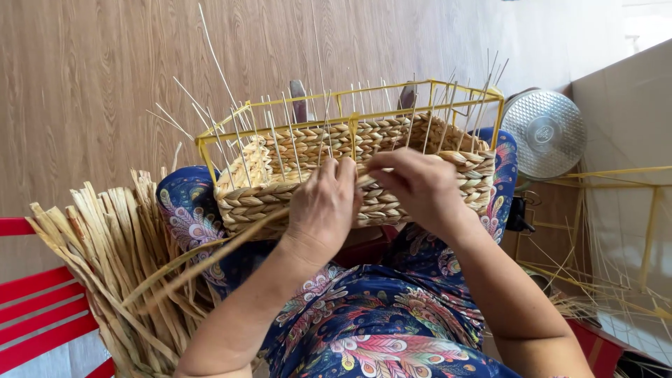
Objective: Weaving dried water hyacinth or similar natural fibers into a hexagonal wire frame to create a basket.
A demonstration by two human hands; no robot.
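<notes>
Basket, half woven, rests across the person's lap, dead centre of the view. Its far side and floor are hidden behind the woven near wall; what lies inside cannot be seen. Fingertips of both hands are tucked against the weave, so the exact grip is hard to make out.

Yellow wire frame, rectangular, rises above the plaited wall. Thin pale stakes stand up from the rim, some leaning. Weave is thick, twisted, straw-coloured rope in level rows, coarse and ridged.

Left hand lies knuckles-up on the near wall, pinching a flat dried strand that trails off toward 8 o'clock. Right hand, just beside it at 3 o'clock, fingers curled shut on the same rim row. The hands nearly touch.

Bundle of dried flat leaves at 9 o'clock, cut ends up, lower part cut off by the frame edge. Red slatted bench behind it, partly out of view. Round dimpled metal lid at 2 o'clock. Dress dark blue, feather print.
</notes>
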